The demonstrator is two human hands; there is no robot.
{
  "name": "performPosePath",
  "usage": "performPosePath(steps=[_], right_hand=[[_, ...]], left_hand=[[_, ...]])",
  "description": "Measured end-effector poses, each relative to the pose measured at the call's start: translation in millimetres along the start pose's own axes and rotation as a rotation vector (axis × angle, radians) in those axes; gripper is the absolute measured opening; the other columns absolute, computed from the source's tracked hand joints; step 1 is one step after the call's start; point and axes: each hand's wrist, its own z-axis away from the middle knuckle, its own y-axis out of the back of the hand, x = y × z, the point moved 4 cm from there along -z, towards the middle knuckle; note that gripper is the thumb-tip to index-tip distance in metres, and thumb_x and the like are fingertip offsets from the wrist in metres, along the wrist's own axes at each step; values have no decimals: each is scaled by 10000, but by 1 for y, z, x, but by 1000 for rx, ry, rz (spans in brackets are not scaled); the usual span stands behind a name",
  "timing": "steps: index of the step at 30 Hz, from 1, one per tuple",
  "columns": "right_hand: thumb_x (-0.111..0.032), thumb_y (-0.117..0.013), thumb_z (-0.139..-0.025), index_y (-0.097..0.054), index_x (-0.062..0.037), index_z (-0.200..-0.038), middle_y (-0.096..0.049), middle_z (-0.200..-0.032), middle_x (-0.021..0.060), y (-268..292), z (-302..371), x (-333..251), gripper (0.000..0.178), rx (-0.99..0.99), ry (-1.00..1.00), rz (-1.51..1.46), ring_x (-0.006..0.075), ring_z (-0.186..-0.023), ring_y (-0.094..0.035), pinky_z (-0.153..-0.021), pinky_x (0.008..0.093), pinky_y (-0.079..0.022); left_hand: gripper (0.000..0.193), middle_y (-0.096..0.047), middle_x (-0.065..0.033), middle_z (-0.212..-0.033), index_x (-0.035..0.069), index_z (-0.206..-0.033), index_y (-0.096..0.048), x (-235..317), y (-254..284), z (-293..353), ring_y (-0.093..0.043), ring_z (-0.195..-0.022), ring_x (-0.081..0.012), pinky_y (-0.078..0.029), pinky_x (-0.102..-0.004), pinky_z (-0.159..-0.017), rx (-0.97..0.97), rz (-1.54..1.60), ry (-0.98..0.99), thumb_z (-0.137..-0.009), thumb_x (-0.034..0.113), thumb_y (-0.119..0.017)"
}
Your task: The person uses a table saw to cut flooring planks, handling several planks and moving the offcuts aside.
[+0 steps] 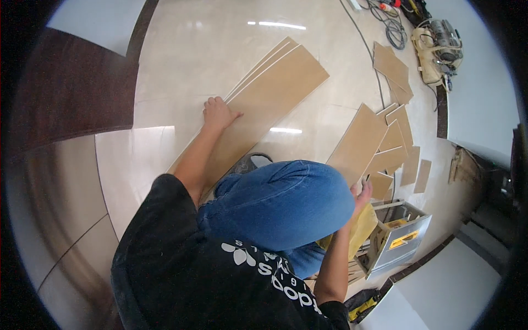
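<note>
Long tan boards with white edges (278, 80) lie fanned on the floor in front of me, running under my bent knee. My left hand (219, 114) grips the top board at its left edge, the thumb on its face and the fingers over the side. Beyond my knee on the right is my right hand (360, 198), partly hidden by the jeans. A thin dark stick (367, 177), pencil-like, shows at its fingers. Close beside that hand are a wide tan board (358, 142) and a yellow cloth or bag (363, 228).
Several tan offcuts (393, 137) are strewn on the right. A metal-sided box (399, 242) stands nearer me. Cables (391, 32) and a beige bag with a grey machine (440, 47) are at the far right. A dark brown panel (77, 88) borders the left.
</note>
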Motion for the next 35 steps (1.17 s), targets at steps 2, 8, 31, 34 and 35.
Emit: performPosePath(steps=[2, 8, 31, 34, 35], right_hand=[[-247, -560, -983, -483, -6, -1316, -398, -1406, 233, 11, 10, 20, 418, 13, -31, 36, 355, -1313, -385, -1094, 439, -318], [-276, -529, -1004, -489, 26, -1295, -427, -1363, 233, -38, 28, 83, 421, -139, -437, -384, 351, -1268, -415, -1089, 416, -321], [-234, -625, -934, -523, -46, -1277, -431, -1396, 243, 6, -349, -300, 404, -122, 517, -5, 413, -1260, -456, -1046, 474, -377], [-221, -635, -927, -529, -78, -1299, -420, -1447, 190, -6, -376, -240, 413, -81, 54, -420, 378, -1294, -450, -1084, 459, -352], [-221, -635, -927, -529, -78, -1299, -420, -1447, 190, 0, -391, -262, 413, -91, 59, -429, 378, -1294, -450, -1084, 459, -352]], left_hand=[[890, -526, -237, -1243, -83, -1215, -502, -6, -1, -7, -506, -1184, -381, -452, -477, -986, 9, 23, 21, -670, 545, -820], [774, -568, -275, -1172, -80, -1063, -641, -8, -8, -30, -572, -1095, -395, -477, -430, -953, -233, 69, -130, -672, 567, -808], [418, -666, -239, -900, 32, -1105, -652, 48, 147, 72, -647, -873, -403, -503, -483, -769, -387, 240, -110, -872, 377, -684], [468, -673, -222, -864, 41, -1139, -648, 67, 230, 75, -660, -824, -387, -511, -474, -743, -302, 392, -240, -858, 413, -698], [558, -673, -230, -828, 48, -1213, -622, 75, 261, 78, -673, -800, -359, -516, -468, -757, -304, 429, -232, -837, 450, -715]])
